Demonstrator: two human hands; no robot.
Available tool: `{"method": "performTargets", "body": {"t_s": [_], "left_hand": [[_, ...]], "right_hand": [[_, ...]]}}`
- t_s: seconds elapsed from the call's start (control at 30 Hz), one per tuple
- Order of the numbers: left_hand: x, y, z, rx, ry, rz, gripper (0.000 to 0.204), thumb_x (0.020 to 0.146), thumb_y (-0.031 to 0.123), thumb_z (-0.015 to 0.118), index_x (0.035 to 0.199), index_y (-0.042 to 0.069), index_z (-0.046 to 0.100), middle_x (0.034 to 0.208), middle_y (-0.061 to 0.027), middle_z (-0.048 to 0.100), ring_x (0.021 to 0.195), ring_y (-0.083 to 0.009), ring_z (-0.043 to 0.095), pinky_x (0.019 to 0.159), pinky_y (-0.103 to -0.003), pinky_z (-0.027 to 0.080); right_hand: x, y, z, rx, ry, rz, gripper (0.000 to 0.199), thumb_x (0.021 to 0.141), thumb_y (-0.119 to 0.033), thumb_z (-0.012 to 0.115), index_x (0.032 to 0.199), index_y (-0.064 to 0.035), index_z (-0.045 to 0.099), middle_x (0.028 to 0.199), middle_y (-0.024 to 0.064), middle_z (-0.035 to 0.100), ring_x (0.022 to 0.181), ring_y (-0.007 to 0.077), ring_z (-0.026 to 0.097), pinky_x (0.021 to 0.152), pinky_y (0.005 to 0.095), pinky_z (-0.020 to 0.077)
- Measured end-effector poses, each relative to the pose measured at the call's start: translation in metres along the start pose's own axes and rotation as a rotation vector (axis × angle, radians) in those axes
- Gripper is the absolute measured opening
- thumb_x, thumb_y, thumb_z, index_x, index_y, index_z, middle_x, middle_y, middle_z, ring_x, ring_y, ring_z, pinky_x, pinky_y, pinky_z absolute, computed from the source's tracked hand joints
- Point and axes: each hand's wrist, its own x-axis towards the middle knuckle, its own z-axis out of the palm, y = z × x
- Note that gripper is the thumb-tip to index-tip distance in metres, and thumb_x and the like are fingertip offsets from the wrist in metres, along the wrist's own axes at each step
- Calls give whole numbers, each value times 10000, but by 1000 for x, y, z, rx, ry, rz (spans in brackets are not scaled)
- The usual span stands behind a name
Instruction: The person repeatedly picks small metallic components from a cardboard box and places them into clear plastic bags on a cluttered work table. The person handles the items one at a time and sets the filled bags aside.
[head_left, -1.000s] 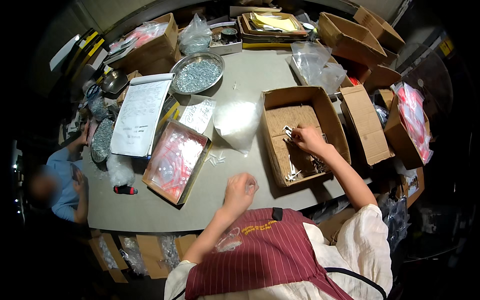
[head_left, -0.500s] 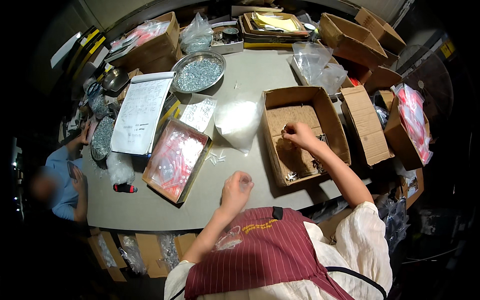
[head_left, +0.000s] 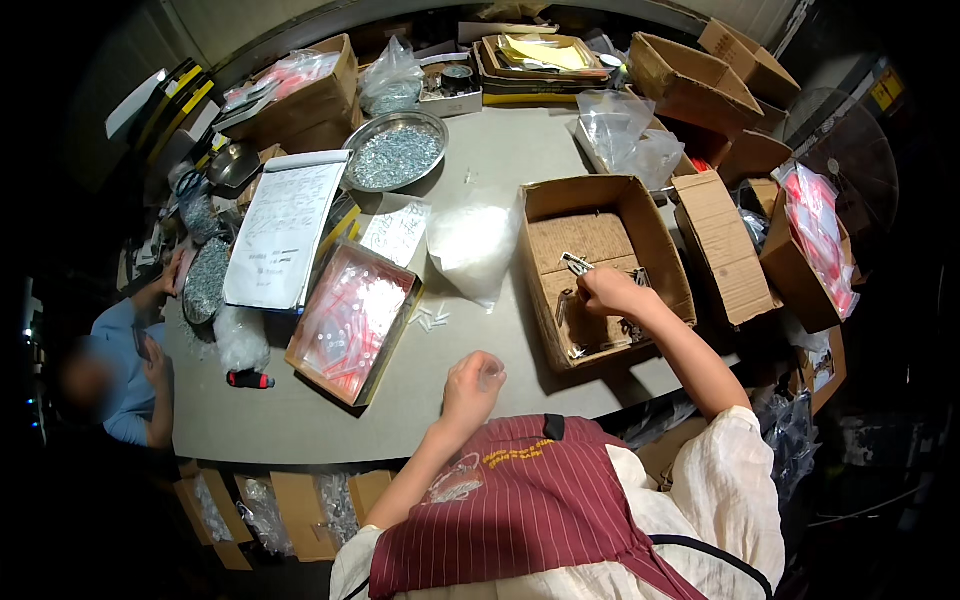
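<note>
my right hand (head_left: 607, 292) sits inside the open cardboard box (head_left: 668, 250), fingers pinched on a small metal clip (head_left: 576, 264), lifted a touch higher than half a second ago. my left hand (head_left: 472, 385) has barely shifted, loosely curled around a small clear tube (head_left: 490, 378) above the grey table (head_left: 500, 160). tray of red-capped tubes (head_left: 352, 320) lies left of it.

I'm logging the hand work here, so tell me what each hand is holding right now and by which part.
The right hand, inside the open cardboard box, pinches a small metal part by one end. The left hand is curled around something small; what cannot be told.
</note>
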Motion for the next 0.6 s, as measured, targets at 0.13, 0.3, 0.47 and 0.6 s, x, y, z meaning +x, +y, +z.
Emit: {"method": "performTargets", "body": {"t_s": [0.13, 0.3, 0.47, 0.6], "left_hand": [[-1, -1, 0, 25, -6, -9, 161, 822, 33, 740, 919, 21, 612, 883, -140, 683, 873, -340, 667, 802, -424, 516], [-5, 0, -4, 10, 19, 8, 151, 827, 33, 736, 923, 21, 621, 891, -139, 688, 881, -337, 670, 807, -422, 518], [-11, -13, -5, 10, 43, -32, 170, 881, 164, 723, 981, 36, 673, 911, -136, 700, 871, -329, 687, 780, -404, 534], [-12, -12, -4, -8, 21, -33, 164, 883, 156, 724, 981, 36, 671, 918, -133, 705, 863, -318, 688, 780, -397, 533]], "right_hand": [[10, 11, 21, -189, 188, 42, 190, 758, -99, 649, 922, -4, 643, 863, 206, 699, 850, 402, 699, 743, 509, 565], [18, 5, 19, -212, 130, 39, 204, 780, -99, 639, 963, -8, 650, 889, 199, 708, 845, 404, 699, 739, 512, 570], [4, -17, -18, 36, 243, 70, 217, 777, -127, 663, 972, -46, 711, 877, 200, 722, 842, 409, 700, 780, 496, 563], [4, -28, -32, 146, 90, 168, 183, 745, -87, 649, 889, -40, 751, 806, 202, 727, 779, 367, 717, 719, 453, 570]]}}
